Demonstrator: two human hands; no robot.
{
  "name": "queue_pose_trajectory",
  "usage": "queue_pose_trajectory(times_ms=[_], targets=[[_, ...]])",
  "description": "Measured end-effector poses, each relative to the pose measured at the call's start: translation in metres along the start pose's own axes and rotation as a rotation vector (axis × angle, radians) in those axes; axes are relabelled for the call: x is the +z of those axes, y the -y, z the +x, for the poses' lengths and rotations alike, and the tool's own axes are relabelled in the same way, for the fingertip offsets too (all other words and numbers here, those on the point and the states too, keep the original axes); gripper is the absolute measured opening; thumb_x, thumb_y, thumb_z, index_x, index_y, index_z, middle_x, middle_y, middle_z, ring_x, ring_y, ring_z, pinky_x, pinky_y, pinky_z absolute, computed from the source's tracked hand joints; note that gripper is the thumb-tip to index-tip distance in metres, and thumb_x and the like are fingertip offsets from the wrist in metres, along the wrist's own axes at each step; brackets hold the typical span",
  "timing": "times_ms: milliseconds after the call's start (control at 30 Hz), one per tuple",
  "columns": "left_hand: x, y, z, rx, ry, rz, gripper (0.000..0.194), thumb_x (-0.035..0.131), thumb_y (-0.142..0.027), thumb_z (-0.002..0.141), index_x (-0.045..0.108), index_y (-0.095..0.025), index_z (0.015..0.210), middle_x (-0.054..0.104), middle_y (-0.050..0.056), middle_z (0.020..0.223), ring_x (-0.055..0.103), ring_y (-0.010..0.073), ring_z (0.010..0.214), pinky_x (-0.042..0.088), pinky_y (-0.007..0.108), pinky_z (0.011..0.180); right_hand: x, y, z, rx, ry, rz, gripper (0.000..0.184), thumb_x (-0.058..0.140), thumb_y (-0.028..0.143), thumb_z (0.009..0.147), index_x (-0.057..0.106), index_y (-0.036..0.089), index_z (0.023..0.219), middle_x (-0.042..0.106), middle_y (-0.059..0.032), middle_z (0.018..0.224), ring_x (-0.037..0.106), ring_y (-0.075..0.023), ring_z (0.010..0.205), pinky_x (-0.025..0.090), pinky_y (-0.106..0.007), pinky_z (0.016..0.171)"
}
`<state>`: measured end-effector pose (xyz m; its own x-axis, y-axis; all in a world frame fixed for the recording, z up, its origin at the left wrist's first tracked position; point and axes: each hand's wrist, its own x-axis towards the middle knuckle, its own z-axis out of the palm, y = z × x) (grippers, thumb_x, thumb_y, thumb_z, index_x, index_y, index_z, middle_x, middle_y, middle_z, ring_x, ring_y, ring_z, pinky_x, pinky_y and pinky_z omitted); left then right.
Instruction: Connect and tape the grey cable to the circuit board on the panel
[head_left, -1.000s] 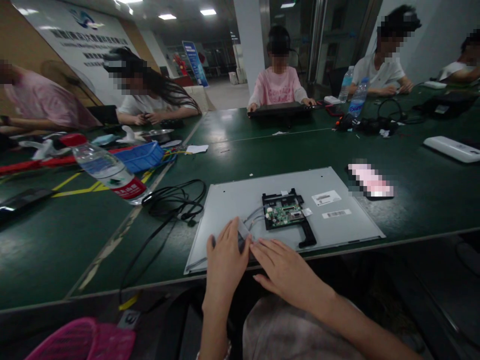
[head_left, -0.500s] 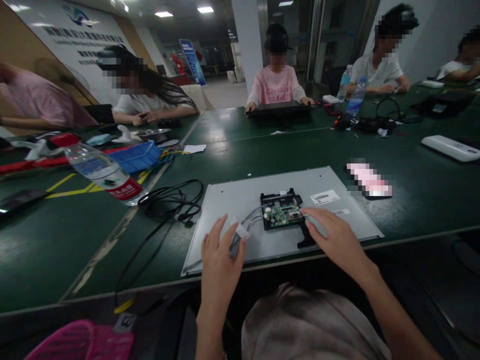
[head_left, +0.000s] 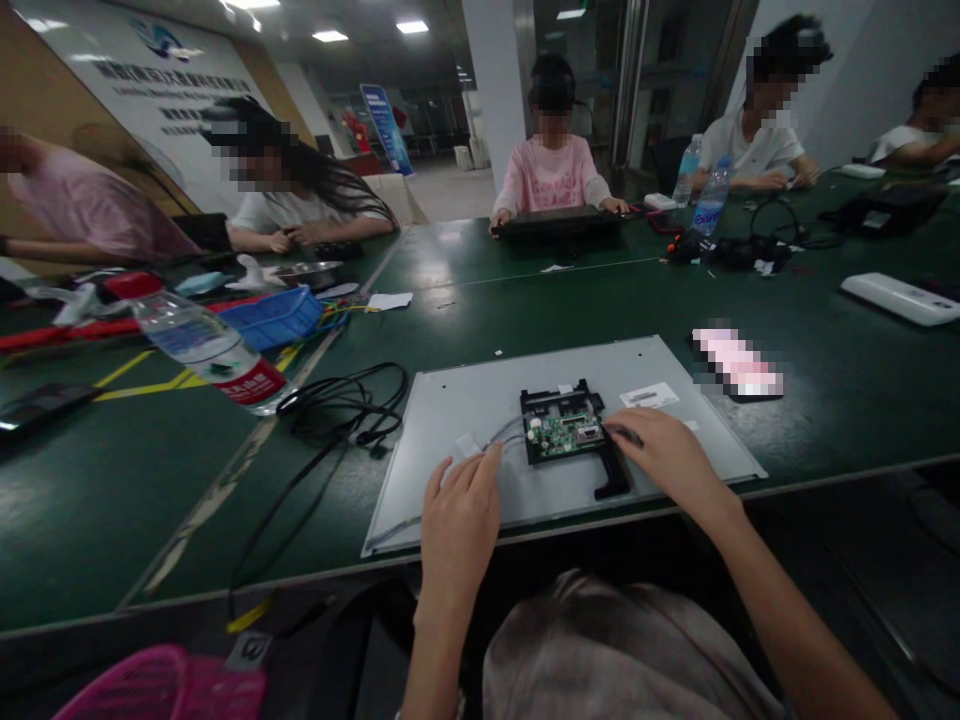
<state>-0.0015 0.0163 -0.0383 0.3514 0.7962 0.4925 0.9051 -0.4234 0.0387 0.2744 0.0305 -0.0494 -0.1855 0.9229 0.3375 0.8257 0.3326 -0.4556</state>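
A flat grey metal panel point(head_left: 457, 390) lies on the table in front of me. On it sits a black plastic bracket point(head_left: 611, 475) with a green circuit board point(head_left: 559, 434). Grey cables point(head_left: 506, 432) run left from the board and under my left hand point(head_left: 461, 505). That hand lies palm down with its fingers stretched out close together, fingertips beside the cables; its thumb is hidden. At the board's right edge, my right hand point(head_left: 667, 450) pinches a small dark piece point(head_left: 624, 434) whose kind I cannot make out. A strip of whitish tape point(head_left: 469, 445) shows near the cables.
Left of the panel lies a coiled black cable point(head_left: 345, 405) beside a tilted water bottle point(head_left: 217, 350) and a blue basket point(head_left: 274, 315). A phone point(head_left: 739, 362) is to the right. Several people sit around the table point(head_left: 517, 305). A pink basket point(head_left: 165, 685) stands low at left.
My left hand has shifted right and turned palm down, away from the whitish tape, its fingers now together. My right hand has closed on the small dark piece.
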Motion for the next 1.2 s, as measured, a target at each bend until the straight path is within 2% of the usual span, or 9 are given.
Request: queue_pose_trajectory(times_ms=[100,267,400,600,733,800,867,1033,1200], targets=[[-0.008,0.010,0.005,0.013,-0.098,-0.003,0.032,0.046,-0.011,0.090,0.060,-0.018,0.118,0.073,0.007,0.106,0.067,0.0193,0.097,0.040,0.041,0.103,-0.002,-0.002,0.002,0.012,-0.055,-0.088,0.021,0.047,0.020,0.092,0.067,0.021,0.098,0.071,-0.0058,0.100,0.066,-0.0227,0.092,0.050,-0.037,0.082],[-0.025,0.038,0.013,0.021,-0.221,0.013,0.030,0.049,-0.014,0.090,0.061,-0.020,0.117,0.072,0.006,0.109,0.067,0.0189,0.100,0.039,0.040,0.105,-0.014,-0.018,-0.005,0.021,-0.223,-0.204,0.026,0.044,0.019,0.093,0.068,0.017,0.103,0.071,-0.0087,0.107,0.064,-0.0240,0.099,0.049,-0.038,0.088],[-0.021,0.055,0.011,0.031,-0.106,-0.063,0.027,0.047,-0.020,0.092,0.062,-0.021,0.114,0.073,0.005,0.108,0.068,0.0184,0.099,0.040,0.039,0.104,-0.014,-0.032,-0.013,0.048,-0.239,-0.259,0.028,0.043,0.019,0.092,0.069,0.015,0.102,0.070,-0.0102,0.108,0.063,-0.0255,0.102,0.049,-0.041,0.091],[-0.008,0.063,0.000,-0.077,0.155,-0.137,0.033,0.045,-0.036,0.094,0.057,-0.022,0.121,0.074,0.004,0.105,0.066,0.0197,0.103,0.035,0.044,0.108,-0.002,-0.038,-0.025,0.075,-0.208,-0.178,0.032,0.042,0.019,0.090,0.066,0.015,0.111,0.068,-0.0113,0.116,0.061,-0.0259,0.109,0.047,-0.044,0.098],[-0.015,0.052,0.017,-0.087,0.088,-0.162,0.031,0.043,-0.037,0.095,0.059,-0.022,0.117,0.072,0.005,0.109,0.065,0.0200,0.105,0.034,0.044,0.108,0.002,-0.035,-0.030,0.065,-0.313,-0.083,0.033,0.040,0.019,0.091,0.064,0.017,0.114,0.066,-0.0100,0.119,0.059,-0.0234,0.113,0.046,-0.043,0.101],[-0.019,0.040,0.038,-0.042,0.069,-0.184,0.031,0.043,-0.036,0.095,0.060,-0.022,0.117,0.072,0.004,0.111,0.066,0.0195,0.102,0.037,0.042,0.106,0.003,-0.034,-0.032,0.064,-0.336,-0.054,0.034,0.040,0.019,0.091,0.062,0.018,0.116,0.066,-0.0100,0.119,0.058,-0.0228,0.115,0.045,-0.043,0.102],[-0.019,0.023,0.064,0.034,0.110,-0.208,0.032,0.045,-0.035,0.094,0.060,-0.021,0.118,0.071,0.005,0.112,0.066,0.0199,0.100,0.043,0.039,0.100,0.006,-0.034,-0.033,0.071,-0.337,-0.045,0.034,0.041,0.020,0.090,0.061,0.017,0.118,0.065,-0.0106,0.120,0.057,-0.0232,0.116,0.045,-0.044,0.103],[0.003,-0.014,0.125,0.234,0.304,-0.189,0.031,0.049,-0.032,0.091,0.064,-0.020,0.115,0.071,0.008,0.108,0.066,0.0207,0.099,0.049,0.034,0.091,0.009,-0.036,-0.034,0.079,-0.322,-0.038,0.035,0.042,0.021,0.090,0.060,0.018,0.119,0.064,-0.0109,0.121,0.056,-0.0249,0.118,0.044,-0.047,0.103],[0.031,-0.029,0.154,0.300,0.402,-0.140,0.026,0.056,-0.029,0.086,0.070,-0.018,0.103,0.073,0.009,0.093,0.067,0.0189,0.086,0.050,0.029,0.081,0.007,-0.036,-0.035,0.096,-0.320,-0.007,0.035,0.040,0.021,0.091,0.060,0.018,0.119,0.064,-0.0109,0.121,0.056,-0.0242,0.117,0.044,-0.046,0.103]])
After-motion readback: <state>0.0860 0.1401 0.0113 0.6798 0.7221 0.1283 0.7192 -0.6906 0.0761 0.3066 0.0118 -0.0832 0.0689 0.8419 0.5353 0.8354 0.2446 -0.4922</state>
